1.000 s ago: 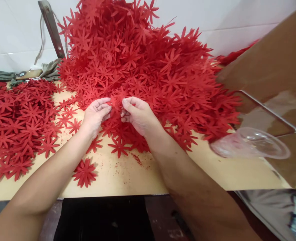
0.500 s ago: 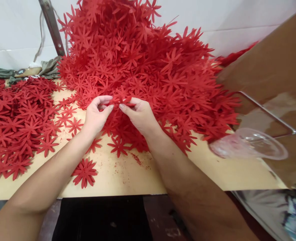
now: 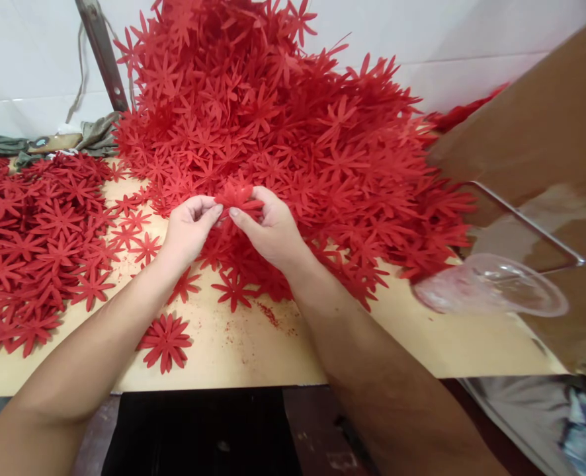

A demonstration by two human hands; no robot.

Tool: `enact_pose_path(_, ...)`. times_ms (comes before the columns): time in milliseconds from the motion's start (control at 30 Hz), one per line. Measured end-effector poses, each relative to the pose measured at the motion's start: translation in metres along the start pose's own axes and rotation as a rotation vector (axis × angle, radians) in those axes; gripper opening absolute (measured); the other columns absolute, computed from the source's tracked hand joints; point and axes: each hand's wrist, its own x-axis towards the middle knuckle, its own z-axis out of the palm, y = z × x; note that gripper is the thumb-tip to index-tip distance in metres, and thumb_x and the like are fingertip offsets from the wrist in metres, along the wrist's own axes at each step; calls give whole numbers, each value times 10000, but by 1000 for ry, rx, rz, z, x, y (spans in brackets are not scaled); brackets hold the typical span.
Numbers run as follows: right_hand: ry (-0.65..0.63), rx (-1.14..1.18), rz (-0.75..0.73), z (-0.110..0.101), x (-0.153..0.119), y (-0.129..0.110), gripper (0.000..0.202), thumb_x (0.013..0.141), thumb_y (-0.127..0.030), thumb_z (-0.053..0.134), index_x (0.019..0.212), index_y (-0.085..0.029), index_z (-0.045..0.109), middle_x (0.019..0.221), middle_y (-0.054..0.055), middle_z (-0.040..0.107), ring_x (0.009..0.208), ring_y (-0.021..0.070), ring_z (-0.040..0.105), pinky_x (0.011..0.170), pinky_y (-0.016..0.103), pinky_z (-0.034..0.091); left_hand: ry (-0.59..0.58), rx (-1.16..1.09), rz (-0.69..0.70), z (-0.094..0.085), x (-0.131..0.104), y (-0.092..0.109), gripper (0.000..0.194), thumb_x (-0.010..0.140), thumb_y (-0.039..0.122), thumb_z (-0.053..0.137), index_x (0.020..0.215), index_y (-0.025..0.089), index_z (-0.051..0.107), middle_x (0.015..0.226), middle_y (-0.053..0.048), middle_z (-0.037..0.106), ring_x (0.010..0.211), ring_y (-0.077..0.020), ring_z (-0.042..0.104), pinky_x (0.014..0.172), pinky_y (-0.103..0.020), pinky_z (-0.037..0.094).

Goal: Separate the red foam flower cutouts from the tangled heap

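Between my two hands is a red flower-shaped petal piece, held up just in front of a tall heap of like pieces. My left hand pinches its left edge with thumb and fingertips. On the other side my right hand grips it, thumb in front and fingers behind. Whether the piece is one layer or more I cannot tell. Nearer to me, a fuller red flower lies alone on the tabletop. A single flower piece rests just below my hands.
To the left spreads a lower pile of red flower pieces. A clear plastic cup lies on its side at the right, beside a brown cardboard box. A metal bar and grey-green cloth are at the back left.
The held piece has tilted so its petals now show more broadly toward me. Both hands have shifted slightly, with the right hand a little further left.
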Motion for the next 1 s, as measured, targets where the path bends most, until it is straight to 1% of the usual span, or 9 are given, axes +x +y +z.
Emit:
enact_pose_path(100,-12,6,-23,-2,1,1,206,745,-410,635,739,-205,611,752,11,655,769,154,614,824,331,514,0,23,-15,1,0,1,135,741,95,633,626,146,584,582,42,573,561,-51,491,630,-178,408)
enact_pose_path(267,126,-68,8,-8,3,-1,345,710,-537,648,645,-203,595,630,1,599,643,136,548,699,313,493,49,-29,41,2,-1,6,159,687,147,711,820,175,629,703,41,583,676,-60,524,719,-175,424)
enact_pose_path(333,83,-76,34,-8,2,-2,400,707,-581,630,609,-196,589,587,-4,561,618,129,528,680,309,485,-30,-31,25,3,-1,7,176,690,154,709,854,172,647,722,37,599,706,-66,541,752,-184,430)
enact_pose_path(467,-27,6,64,-5,0,-5,479,658,-668,614,587,-195,579,585,-12,552,610,114,517,688,300,495,-96,14,0,6,0,7,56,696,123,689,699,150,640,682,39,619,664,-56,534,715,-175,428)
enact_pose_path(567,-83,81,124,-5,0,-5,471,616,-659,652,639,-196,572,642,-20,577,628,100,516,671,273,488,-27,22,1,5,3,8,105,714,103,666,635,149,614,622,44,602,617,-52,517,677,-171,422)
enact_pose_path(667,-146,123,180,-6,1,-3,426,591,-559,730,719,-187,567,673,-25,572,651,99,525,644,253,467,29,-28,-17,-1,7,8,137,745,168,659,626,160,592,595,43,580,582,-54,502,665,-181,426)
enact_pose_path(800,-64,64,216,-10,2,0,382,622,-505,734,636,-182,530,587,-31,502,566,84,458,556,242,400,91,-62,-39,-11,14,4,145,743,203,657,639,174,560,626,40,567,619,-68,520,698,-194,439)
enact_pose_path(867,-16,-1,217,-12,3,0,417,659,-532,700,556,-186,490,524,-36,439,506,72,384,496,243,334,137,-31,-14,-13,18,1,99,711,139,661,693,179,572,709,35,586,694,-75,540,739,-192,436)
enact_pose_path(1000,-3,-17,166,-13,2,-5,495,654,-626,648,506,-191,464,499,-40,388,489,67,337,486,248,315,226,41,146,-11,16,1,257,648,81,700,857,206,619,1001,10,616,967,-100,536,873,-180,397)
